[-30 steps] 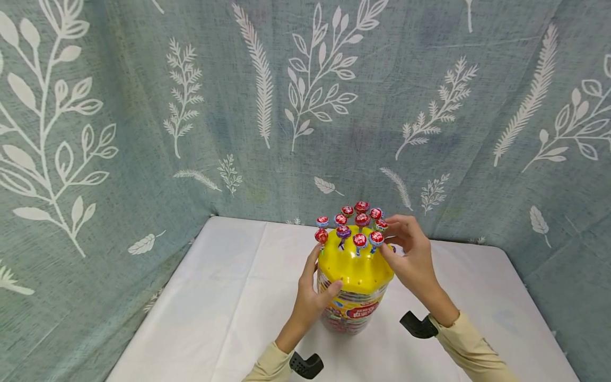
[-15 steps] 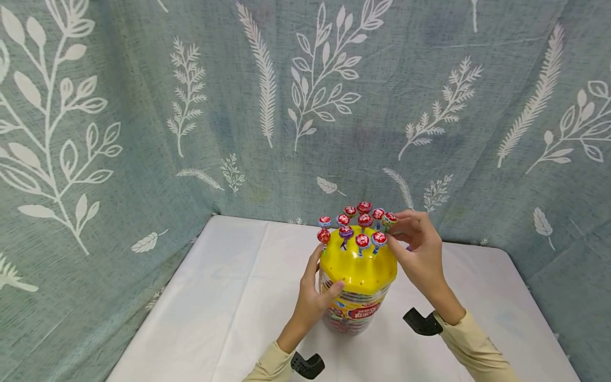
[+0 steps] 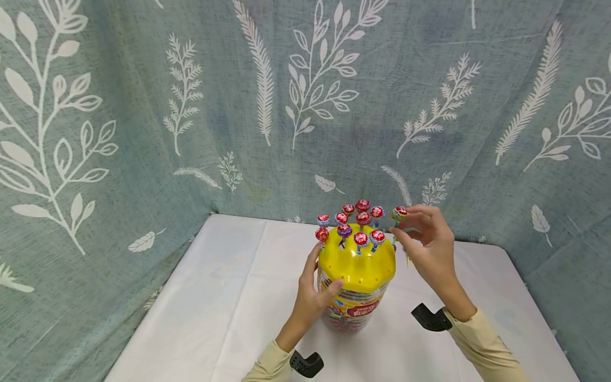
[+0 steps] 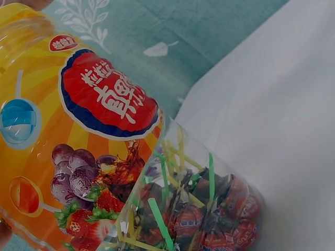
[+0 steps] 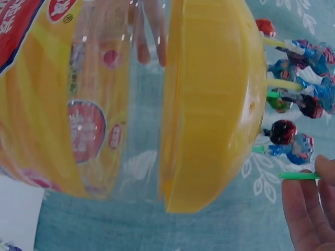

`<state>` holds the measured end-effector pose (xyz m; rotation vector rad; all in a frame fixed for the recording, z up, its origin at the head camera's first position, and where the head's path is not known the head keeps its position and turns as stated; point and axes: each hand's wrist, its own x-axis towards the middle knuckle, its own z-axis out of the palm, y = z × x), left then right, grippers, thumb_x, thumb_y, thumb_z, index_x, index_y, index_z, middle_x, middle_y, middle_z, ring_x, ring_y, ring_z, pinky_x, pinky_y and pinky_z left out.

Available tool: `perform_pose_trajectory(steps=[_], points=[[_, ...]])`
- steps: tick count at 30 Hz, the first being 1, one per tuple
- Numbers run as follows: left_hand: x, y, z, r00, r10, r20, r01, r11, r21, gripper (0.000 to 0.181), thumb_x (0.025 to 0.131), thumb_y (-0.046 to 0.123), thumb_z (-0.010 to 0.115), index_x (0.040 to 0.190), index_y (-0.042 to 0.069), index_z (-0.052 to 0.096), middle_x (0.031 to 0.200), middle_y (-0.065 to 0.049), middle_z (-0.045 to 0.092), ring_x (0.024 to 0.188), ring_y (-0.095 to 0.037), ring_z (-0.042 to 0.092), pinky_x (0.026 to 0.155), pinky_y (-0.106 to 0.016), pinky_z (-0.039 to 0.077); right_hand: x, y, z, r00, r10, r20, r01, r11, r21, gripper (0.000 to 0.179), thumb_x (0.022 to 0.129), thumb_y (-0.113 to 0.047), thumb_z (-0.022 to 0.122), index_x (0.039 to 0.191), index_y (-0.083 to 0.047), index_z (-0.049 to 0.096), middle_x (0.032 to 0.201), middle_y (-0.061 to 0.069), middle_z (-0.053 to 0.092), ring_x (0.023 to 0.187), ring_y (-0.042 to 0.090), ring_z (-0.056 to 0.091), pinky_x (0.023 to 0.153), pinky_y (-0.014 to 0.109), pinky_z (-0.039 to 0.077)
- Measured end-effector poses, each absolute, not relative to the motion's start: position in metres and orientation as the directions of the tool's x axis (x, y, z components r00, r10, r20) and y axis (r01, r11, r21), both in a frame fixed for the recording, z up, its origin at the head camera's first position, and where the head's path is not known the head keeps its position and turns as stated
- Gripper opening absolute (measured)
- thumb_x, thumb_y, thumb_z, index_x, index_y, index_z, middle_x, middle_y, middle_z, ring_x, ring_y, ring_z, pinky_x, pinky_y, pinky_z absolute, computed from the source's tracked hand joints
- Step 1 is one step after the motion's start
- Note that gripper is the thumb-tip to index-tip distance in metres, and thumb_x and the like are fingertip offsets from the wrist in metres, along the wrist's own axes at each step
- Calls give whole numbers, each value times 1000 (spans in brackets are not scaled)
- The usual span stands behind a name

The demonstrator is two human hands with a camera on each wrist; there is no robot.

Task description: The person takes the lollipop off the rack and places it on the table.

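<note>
A clear plastic jar (image 3: 343, 321) with a yellow lid (image 3: 355, 268) stands on the table. Several wrapped lollipops (image 3: 361, 240) stick up from the lid, mostly over its far half. My left hand (image 3: 312, 300) grips the jar at its left side near the lid, thumb in front. To the right of the lid, my right hand (image 3: 434, 252) pinches a lollipop (image 3: 399, 213) by its stick, head up. In the right wrist view, its green stick (image 5: 296, 176) shows between thumb and fingers, apart from the lid. The left wrist view shows more lollipops (image 4: 188, 222) inside the jar.
A white cloth (image 3: 248, 286) covers the table. Teal curtains (image 3: 286, 175) with white leaf prints hang behind it and at both sides. A thin yellow stick (image 3: 408, 261) shows beside my right hand, partly hidden. Small holes dot the lid's near part.
My right hand has drawn one lollipop off the right side of the lid and moved right with it. The left hand keeps its grip on the jar.
</note>
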<state>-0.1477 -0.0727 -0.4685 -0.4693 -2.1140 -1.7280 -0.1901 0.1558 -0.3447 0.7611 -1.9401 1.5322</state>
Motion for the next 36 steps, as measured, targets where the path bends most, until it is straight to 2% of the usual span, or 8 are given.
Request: perform_pose_trajectory(steps=[7,10,17,21,24,27,31,36], points=[[-148,-75,-468,-879,24,476,472,182,863,76,86,40,62,149,30,21,149,7,32,136,-18,29,107,-53,27,-193,161,-346,-696,-104,711,-714,210,-668,51,72,22,67,118,7,50,96,6,65,83,13,63,70,20,54],[-148,-75,-467,-878,24,479,475,186,860,76,86,40,61,149,29,22,149,7,32,136,-18,29,107,-53,27,-188,162,-340,-705,-105,701,-704,227,-673,50,71,24,66,116,10,50,95,11,65,82,15,63,70,19,53],[-149,-75,-467,-872,27,488,484,194,853,76,86,41,61,150,27,22,150,5,32,136,-19,30,106,-53,29,-200,178,-353,-698,-112,707,-710,239,-663,53,72,20,68,119,6,51,95,14,64,82,10,63,67,17,53],[-149,-74,-468,-869,25,494,488,202,849,76,87,41,60,150,25,22,150,3,33,136,-21,31,106,-53,29,-203,185,-357,-725,-100,682,-681,258,-686,51,72,18,70,119,5,53,96,16,64,81,11,63,66,18,53],[-150,-73,-469,-870,26,492,487,201,850,76,86,41,60,150,25,22,150,3,32,136,-21,31,106,-54,29,-203,189,-357,-745,-92,660,-656,282,-700,50,72,17,70,118,4,53,94,8,64,80,10,63,65,18,53],[-150,-73,-469,-873,26,488,483,199,853,76,86,42,60,150,26,22,150,4,33,136,-20,30,106,-54,28,-201,191,-354,-758,-86,646,-636,316,-704,48,72,17,70,116,6,53,91,5,63,77,11,62,65,18,53],[-150,-72,-469,-870,26,493,488,197,851,75,86,41,60,150,27,22,149,4,34,136,-20,30,106,-54,28,-195,192,-348,-786,-64,615,-593,359,-721,45,73,17,70,114,9,53,89,13,63,76,13,63,64,18,53],[-149,-71,-469,-874,24,486,480,198,854,75,86,42,60,149,26,22,149,5,34,136,-19,30,107,-53,28,-196,199,-351,-813,-38,581,-539,425,-727,44,74,14,71,114,8,54,89,14,61,76,14,63,62,17,52]])
